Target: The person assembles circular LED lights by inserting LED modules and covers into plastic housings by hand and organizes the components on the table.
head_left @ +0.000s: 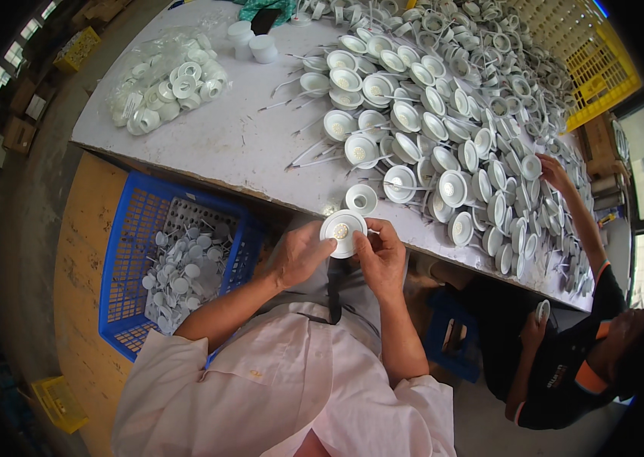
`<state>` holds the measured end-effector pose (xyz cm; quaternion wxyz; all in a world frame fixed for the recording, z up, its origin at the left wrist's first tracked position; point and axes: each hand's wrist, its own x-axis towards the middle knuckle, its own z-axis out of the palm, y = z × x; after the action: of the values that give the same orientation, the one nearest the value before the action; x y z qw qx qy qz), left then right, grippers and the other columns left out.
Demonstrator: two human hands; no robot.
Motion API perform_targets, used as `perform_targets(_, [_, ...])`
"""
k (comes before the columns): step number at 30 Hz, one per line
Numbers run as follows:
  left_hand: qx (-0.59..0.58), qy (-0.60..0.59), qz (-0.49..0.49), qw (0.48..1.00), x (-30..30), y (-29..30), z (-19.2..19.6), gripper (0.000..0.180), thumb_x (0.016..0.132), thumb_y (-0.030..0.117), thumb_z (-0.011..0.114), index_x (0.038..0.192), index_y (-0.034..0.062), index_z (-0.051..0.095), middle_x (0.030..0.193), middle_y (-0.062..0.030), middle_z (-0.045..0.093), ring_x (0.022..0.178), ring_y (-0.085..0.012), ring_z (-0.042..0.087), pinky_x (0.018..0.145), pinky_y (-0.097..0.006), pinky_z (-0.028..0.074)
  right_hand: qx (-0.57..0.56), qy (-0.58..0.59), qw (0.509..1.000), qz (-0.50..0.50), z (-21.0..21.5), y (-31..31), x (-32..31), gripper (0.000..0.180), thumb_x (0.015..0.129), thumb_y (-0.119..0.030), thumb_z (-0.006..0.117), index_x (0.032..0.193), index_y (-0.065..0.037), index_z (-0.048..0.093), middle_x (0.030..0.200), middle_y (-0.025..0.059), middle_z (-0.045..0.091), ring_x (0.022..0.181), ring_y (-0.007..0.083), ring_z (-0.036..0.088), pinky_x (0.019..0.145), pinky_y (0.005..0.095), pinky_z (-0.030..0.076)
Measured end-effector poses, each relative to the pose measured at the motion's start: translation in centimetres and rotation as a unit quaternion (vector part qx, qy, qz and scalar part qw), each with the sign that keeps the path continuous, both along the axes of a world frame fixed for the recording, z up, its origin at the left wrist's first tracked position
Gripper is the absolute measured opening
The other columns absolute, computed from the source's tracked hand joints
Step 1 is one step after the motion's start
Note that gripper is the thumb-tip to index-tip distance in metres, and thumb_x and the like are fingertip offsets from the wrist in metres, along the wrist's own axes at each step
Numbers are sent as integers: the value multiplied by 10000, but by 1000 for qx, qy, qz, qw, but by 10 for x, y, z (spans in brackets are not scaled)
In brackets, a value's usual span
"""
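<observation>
Between my left hand (pixel 303 253) and my right hand (pixel 381 255) is a round white LED downlight (pixel 342 225), its yellowish LED centre facing up. Both hands are closed on its rim from either side, thumbs on the front face. I hold it in front of my waist, at the table's near edge. Just beyond it on the table sits a white ring-shaped housing (pixel 361 199) with a hole in its middle. Many similar downlights (pixel 400 184) with white wires lie heaped to the right of my hands.
On the white table (pixel 238 141) rest a clear bag of white rings (pixel 173 87) and several white round caps (pixel 264 49). A blue crate (pixel 130 263) of white discs stands at my left. At right, a co-worker (pixel 565 358) reaches into the heap. A yellow crate (pixel 604 68) stands far right.
</observation>
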<state>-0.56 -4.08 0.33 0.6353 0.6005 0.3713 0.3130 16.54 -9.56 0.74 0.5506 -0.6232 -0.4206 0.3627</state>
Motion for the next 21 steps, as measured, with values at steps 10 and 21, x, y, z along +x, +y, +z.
perform_targets(10, [33,72,-8,997,4,-1,6,302,914,144,570,1144,-52,574,971,-68,654,847,-87,586,737,-240,479,28,-69,997,-18,-2,-2,-5,158,883,-80,658,1010,-23,583,633,-49,525,539,4,452,483,170,376])
perform_targets(21, [-39,36,-34,998,15,0,21,305,887,91,538,1157,-46,575,925,-123,690,766,-159,687,719,-286,529,32,-89,992,-82,-1,-7,-6,154,796,-37,674,930,-8,603,899,84,615,803,170,582,737,282,467])
